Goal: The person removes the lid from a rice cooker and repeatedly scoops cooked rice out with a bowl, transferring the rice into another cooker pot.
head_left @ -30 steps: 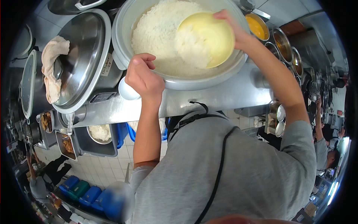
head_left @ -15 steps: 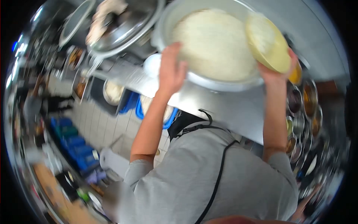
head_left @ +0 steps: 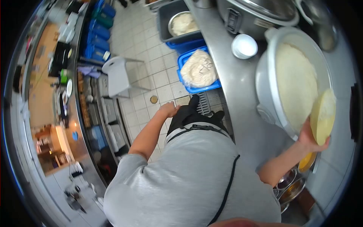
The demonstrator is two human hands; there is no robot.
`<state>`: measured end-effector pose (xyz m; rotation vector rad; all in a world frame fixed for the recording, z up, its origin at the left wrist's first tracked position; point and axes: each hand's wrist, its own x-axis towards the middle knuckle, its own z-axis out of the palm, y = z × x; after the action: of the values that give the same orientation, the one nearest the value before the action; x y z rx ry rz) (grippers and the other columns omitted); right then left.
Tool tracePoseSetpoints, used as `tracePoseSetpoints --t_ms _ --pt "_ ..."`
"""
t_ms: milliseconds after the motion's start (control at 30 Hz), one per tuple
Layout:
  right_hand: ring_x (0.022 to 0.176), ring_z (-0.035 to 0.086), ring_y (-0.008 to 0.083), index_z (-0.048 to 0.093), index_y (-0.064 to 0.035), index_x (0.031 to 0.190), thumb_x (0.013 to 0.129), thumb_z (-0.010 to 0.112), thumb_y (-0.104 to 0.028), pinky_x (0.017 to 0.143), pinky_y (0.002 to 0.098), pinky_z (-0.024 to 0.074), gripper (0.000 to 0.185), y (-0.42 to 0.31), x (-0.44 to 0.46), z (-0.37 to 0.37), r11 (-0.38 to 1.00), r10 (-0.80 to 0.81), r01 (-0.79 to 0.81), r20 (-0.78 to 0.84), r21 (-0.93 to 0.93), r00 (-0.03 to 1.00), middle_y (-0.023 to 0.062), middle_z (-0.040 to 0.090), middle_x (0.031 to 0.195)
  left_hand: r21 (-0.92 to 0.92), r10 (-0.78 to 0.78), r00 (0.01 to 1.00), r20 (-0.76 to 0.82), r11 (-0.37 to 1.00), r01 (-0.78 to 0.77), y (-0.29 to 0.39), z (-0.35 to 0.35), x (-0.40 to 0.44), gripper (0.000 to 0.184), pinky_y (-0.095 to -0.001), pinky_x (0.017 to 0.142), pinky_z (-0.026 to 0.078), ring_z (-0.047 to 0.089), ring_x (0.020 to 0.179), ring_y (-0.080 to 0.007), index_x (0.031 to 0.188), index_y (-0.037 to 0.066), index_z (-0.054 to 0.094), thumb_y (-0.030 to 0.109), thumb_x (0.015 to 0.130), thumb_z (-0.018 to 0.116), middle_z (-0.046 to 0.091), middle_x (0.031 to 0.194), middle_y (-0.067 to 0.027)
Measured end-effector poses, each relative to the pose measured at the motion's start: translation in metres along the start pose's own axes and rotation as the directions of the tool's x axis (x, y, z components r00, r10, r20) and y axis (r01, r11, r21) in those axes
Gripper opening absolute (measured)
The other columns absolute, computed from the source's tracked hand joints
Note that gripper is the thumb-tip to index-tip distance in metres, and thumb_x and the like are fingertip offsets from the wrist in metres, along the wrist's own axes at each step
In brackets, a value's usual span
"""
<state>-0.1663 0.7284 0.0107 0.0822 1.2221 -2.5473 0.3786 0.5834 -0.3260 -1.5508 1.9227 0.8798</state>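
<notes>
My right hand grips a yellow bowl from below and its side, tilted at the near rim of a large pale tub. White food fills part of the bowl. A broad, smooth mass of white food lies in the tub; whether it is rice or flour I cannot tell. My left hand is away from the counter, low beside the dark apron, its fingers loosely curled with nothing visible in them.
The steel counter carries a stack of white dishes and a lidded cooker. Below it stand a blue crate with a bagged white mass and a grey bin. A chair and metal bowls flank me.
My view has turned left. My left hand has left the tub's rim and dropped toward my waist. The yellow bowl stays in my right hand by the tub, now tilted more on its side.
</notes>
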Motion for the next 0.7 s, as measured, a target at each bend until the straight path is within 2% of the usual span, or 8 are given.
tracePoseSetpoints --t_ms 100,167,233,300,433,467,633,700 --pt "0.137 0.052 0.0445 0.05 0.0044 0.147 0.082 0.05 -0.038 0.114 0.0578 0.0422 0.078 0.012 -0.011 0.01 0.999 -0.05 0.05 0.121 0.009 0.991 0.0279 0.052 0.149 -0.128 -0.062 0.998 0.007 0.99 0.063 -0.103 0.086 0.008 0.076 -0.0534 0.101 0.052 0.069 0.112 -0.0502 0.118 -0.013 0.066 0.058 0.106 0.042 0.072 0.108 -0.0365" --pt "0.142 0.048 0.0435 0.047 0.0061 0.149 0.081 0.052 -0.042 0.116 0.0578 0.0415 0.083 0.023 -0.017 0.016 0.996 -0.059 0.049 0.14 0.076 0.988 0.0264 0.049 0.152 -0.267 -0.122 0.976 0.181 0.949 0.168 -0.149 0.127 0.009 0.068 -0.0523 0.098 0.054 0.072 0.102 -0.0467 0.111 -0.009 0.071 0.054 0.104 0.046 0.073 0.096 -0.0333" --pt "0.138 0.05 0.0444 0.047 0.006 0.148 0.082 0.05 -0.04 0.114 0.0577 0.0425 0.081 0.039 -0.02 0.024 0.993 -0.073 0.053 0.197 0.107 0.978 0.0282 0.051 0.148 -0.394 -0.155 0.88 0.448 0.85 0.35 -0.186 0.167 0.013 0.073 -0.0509 0.085 0.06 0.075 0.095 -0.0446 0.12 -0.014 0.065 0.054 0.103 0.043 0.072 0.101 -0.0376" --pt "0.135 0.052 0.0453 0.048 0.0059 0.147 0.083 0.047 -0.038 0.113 0.0575 0.0435 0.078 0.061 -0.045 0.054 0.988 -0.094 0.059 0.245 0.146 0.965 0.03 0.053 0.143 -0.423 0.071 0.943 0.326 0.903 0.078 -0.214 0.192 0.002 0.065 -0.0515 0.073 0.06 0.075 0.081 -0.0426 0.122 -0.009 0.066 0.05 0.101 0.048 0.072 0.093 -0.0347" --pt "0.135 0.052 0.0423 0.049 0.0027 0.147 0.083 0.05 -0.04 0.113 0.058 0.0422 0.077 0.124 -0.105 0.124 0.994 -0.01 -0.011 0.184 0.11 0.983 0.0268 0.052 0.146 -0.368 0.12 0.989 -0.086 0.919 -0.143 -0.283 0.202 0.018 0.054 -0.0508 0.091 0.057 0.071 0.108 -0.0444 0.124 -0.003 0.066 0.043 0.098 0.053 0.072 0.109 -0.0336" --pt "0.135 0.052 0.0417 0.049 0.0022 0.147 0.086 0.047 -0.04 0.113 0.0577 0.0423 0.074 0.14 -0.118 0.138 0.988 0.024 -0.056 0.215 0.143 0.976 0.0262 0.052 0.146 -0.356 0.044 0.999 0.005 0.934 -0.039 -0.294 0.173 0.018 0.048 -0.051 0.098 0.054 0.066 0.116 -0.047 0.114 -0.003 0.069 0.039 0.098 0.054 0.07 0.118 -0.0336" --pt "0.135 0.053 0.0399 0.05 0.0002 0.147 0.095 0.037 -0.041 0.111 0.0565 0.043 0.068 0.212 -0.191 0.229 0.974 0.041 -0.11 0.323 0.197 0.946 0.0237 0.054 0.147 -0.366 -0.033 0.996 0.081 0.929 0.061 -0.458 0.149 0.086 0.048 -0.0528 0.098 0.053 0.066 0.109 -0.0503 0.105 -0.003 0.07 0.04 0.099 0.048 0.071 0.113 -0.0322" --pt "0.133 0.054 0.0394 0.05 -0.0003 0.148 0.1 0.032 -0.043 0.11 0.0559 0.0436 0.067 0.231 -0.223 0.262 0.989 0.044 -0.081 0.281 0.121 0.959 0.022 0.054 0.147 -0.503 -0.027 0.999 0.037 0.863 0.042 -0.516 0.132 0.117 0.037 -0.0469 0.068 0.055 0.069 0.079 -0.0351 0.11 -0.002 0.063 0.031 0.101 0.05 0.07 0.093 -0.0226"
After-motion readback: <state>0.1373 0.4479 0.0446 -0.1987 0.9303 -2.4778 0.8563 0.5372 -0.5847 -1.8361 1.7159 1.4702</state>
